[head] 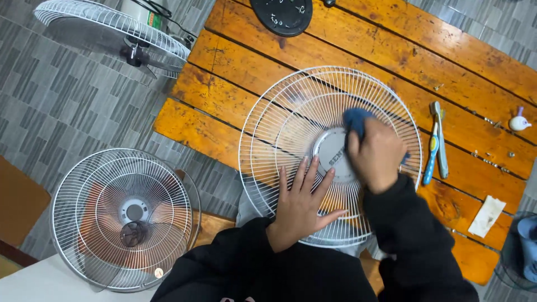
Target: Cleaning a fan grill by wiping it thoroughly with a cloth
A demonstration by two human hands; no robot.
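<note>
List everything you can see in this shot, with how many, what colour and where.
Fan grille: one, white wire, flat on the table under both hands.
Cloth: one, blue, on the grille hub.
Wooden table: one, orange-brown planks.
Toothbrushes: two, blue and grey, right of the grille.
Black round disc: one, table's far edge.
Folded paper: one, white, table's right end.
Caged fans: two, white, on the floor at left.
Left hand: flat on the grille.
Right hand: fingers gripping the cloth.

bare planks [358, 45] beyond white grille [279, 128], toothbrushes [436, 142] crowding its right, black disc [281, 14] at far edge
</note>
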